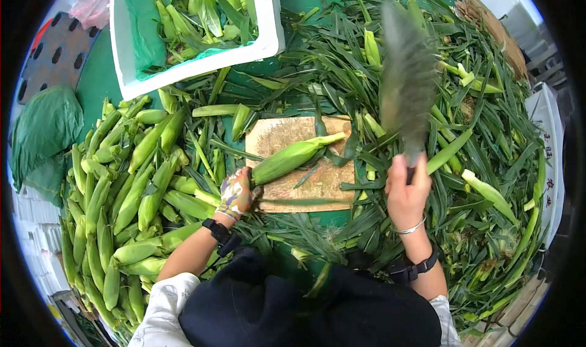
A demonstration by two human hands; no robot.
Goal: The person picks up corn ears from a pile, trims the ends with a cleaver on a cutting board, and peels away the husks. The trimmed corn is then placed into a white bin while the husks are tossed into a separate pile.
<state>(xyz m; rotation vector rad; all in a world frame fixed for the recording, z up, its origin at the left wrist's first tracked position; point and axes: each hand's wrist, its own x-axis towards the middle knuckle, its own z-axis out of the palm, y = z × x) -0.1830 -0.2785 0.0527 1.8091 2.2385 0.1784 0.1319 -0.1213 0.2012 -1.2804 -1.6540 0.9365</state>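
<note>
An ear of corn [287,160] in its green husk lies slantwise over a worn wooden chopping board [332,191], its pale stalk end pointing to the upper right. My left hand [237,192], in a patterned glove, is closed round the ear's lower left end. To the right of the board my bare right hand [407,185] grips the handle of a cleaver [408,78]. The broad blade is raised and smeared by motion, apart from the corn. A few strips of green leaf lie on the board.
Husked ears of corn [146,194] are piled at the left. Cut leaves and stalks [476,225] heap up on the right. A white foam box [201,66] lined with green plastic holds more corn at the top. A green bag [47,130] sits far left.
</note>
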